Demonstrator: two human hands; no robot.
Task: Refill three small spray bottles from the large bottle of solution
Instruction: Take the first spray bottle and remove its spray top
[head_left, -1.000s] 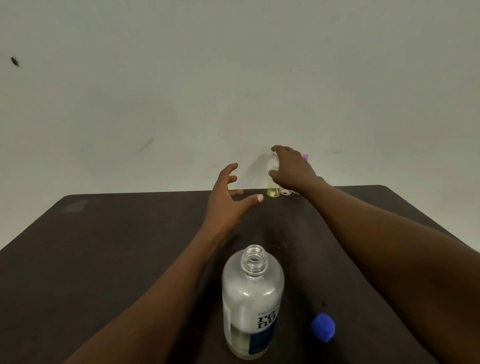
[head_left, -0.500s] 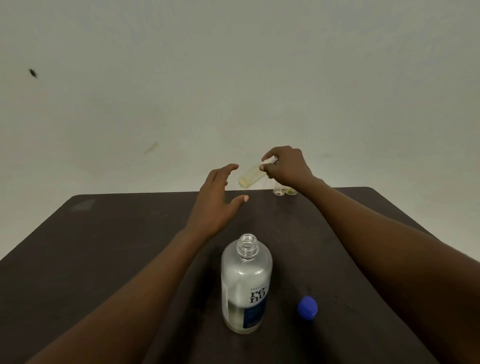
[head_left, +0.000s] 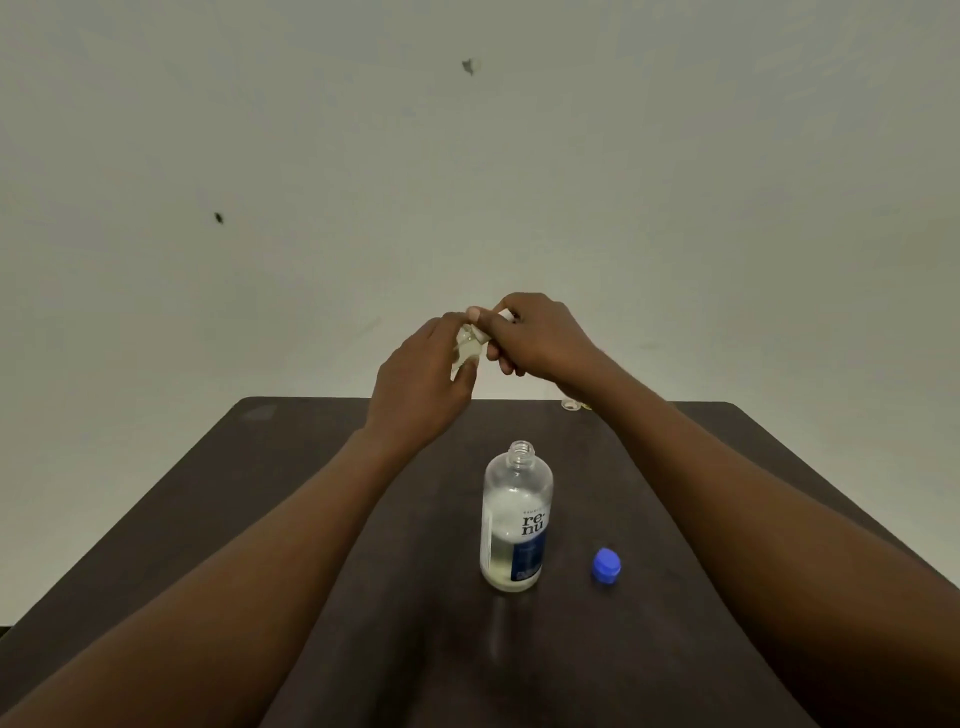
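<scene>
A small clear spray bottle (head_left: 470, 345) with a little yellowish liquid hangs in the air above the table's far half, held between both hands. My left hand (head_left: 421, 387) grips its body from below. My right hand (head_left: 540, 338) pinches its white top end. The large clear solution bottle (head_left: 515, 519), uncapped and upright, stands on the dark table (head_left: 208, 519) nearer to me, about a third full. Its blue cap (head_left: 606, 564) lies to its right. Other small bottles (head_left: 572, 404) peek out at the far edge, mostly hidden behind my right forearm.
A plain pale wall (head_left: 467, 182) rises right behind the table's far edge. The table's left corner and right edge fall away to the floor.
My right hand lifted one small bottle off the far edge and brought it left and toward me. My left hand rose and closed on its body. The view tilted up.
</scene>
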